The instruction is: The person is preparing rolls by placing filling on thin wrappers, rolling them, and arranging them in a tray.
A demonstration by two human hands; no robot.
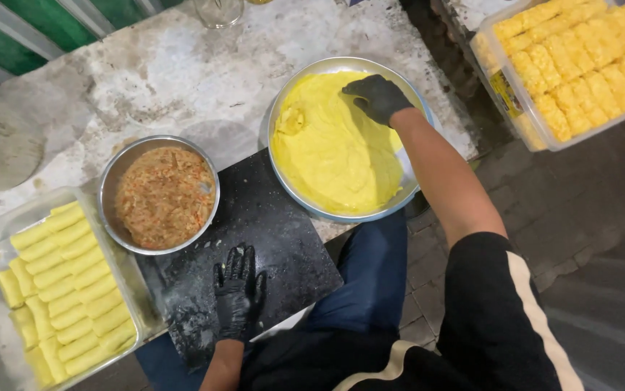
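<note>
A gloved right hand (378, 96) pinches yellow wrappers (334, 148) in a metal pan (283, 108). The left hand (238, 291) lies flat, fingers spread, on a black board (269, 217).

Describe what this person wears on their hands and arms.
Both hands, the left hand and the right hand, wear thin, glossy black disposable gloves that end at the wrists. The forearms are bare. The right arm has a short black sleeve with a cream stripe running down its outer side.
</note>
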